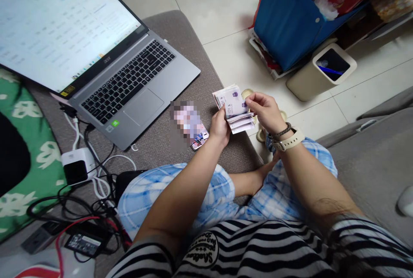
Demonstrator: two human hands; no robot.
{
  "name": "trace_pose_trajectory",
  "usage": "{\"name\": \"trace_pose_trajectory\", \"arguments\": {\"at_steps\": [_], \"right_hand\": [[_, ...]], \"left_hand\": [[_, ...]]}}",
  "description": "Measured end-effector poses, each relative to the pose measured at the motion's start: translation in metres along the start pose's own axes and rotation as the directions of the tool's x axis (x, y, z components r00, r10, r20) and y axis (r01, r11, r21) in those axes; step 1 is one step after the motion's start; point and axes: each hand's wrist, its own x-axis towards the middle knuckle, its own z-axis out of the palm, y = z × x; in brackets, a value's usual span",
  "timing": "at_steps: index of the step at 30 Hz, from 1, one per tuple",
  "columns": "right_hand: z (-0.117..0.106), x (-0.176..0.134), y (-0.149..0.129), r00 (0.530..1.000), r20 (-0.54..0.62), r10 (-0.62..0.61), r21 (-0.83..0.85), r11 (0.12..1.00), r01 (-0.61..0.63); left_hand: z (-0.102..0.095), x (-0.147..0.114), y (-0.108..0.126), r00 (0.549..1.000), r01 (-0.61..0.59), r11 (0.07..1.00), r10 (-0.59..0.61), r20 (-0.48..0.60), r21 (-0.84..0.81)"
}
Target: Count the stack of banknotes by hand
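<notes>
My left hand (221, 126) is closed around a wad of pale paper slips (235, 98) with purple print, which look like banknotes. The wad is bent over, and the slips' lower ends fan out below my left fingers. At its right edge, the thumb and forefinger of my right hand (263, 109) pinch the top slip. My right wrist wears a cream watch (288, 139) and a dark braided bracelet (284, 130). Just left of my left hand, a phone (199, 139) lies on the grey cushioned seat (185, 50), its screen lit and partly blurred out.
An open laptop (142, 93) stands on the seat at upper left. Tangled cables and a white charger (77, 164) lie below it, beside a green patterned cloth (32, 127). On the tiled floor at right are a blue storage box (284, 15) and a beige bin (303, 80).
</notes>
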Motion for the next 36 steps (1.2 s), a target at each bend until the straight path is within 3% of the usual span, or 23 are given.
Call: {"name": "trace_pose_trajectory", "arguments": {"at_steps": [24, 36], "right_hand": [[0.000, -0.002, -0.002, 0.998, 0.058, 0.035, -0.004, 0.999, -0.035], [-0.006, 0.004, 0.019, 0.994, -0.109, 0.010, -0.050, 0.999, -0.015]], "left_hand": [[0.001, -0.004, 0.004, 1.000, 0.020, 1.000, -0.020, 0.010, -0.005], [0.002, -0.008, 0.005, 1.000, -0.005, 1.000, 0.005, 0.014, 0.016]]}}
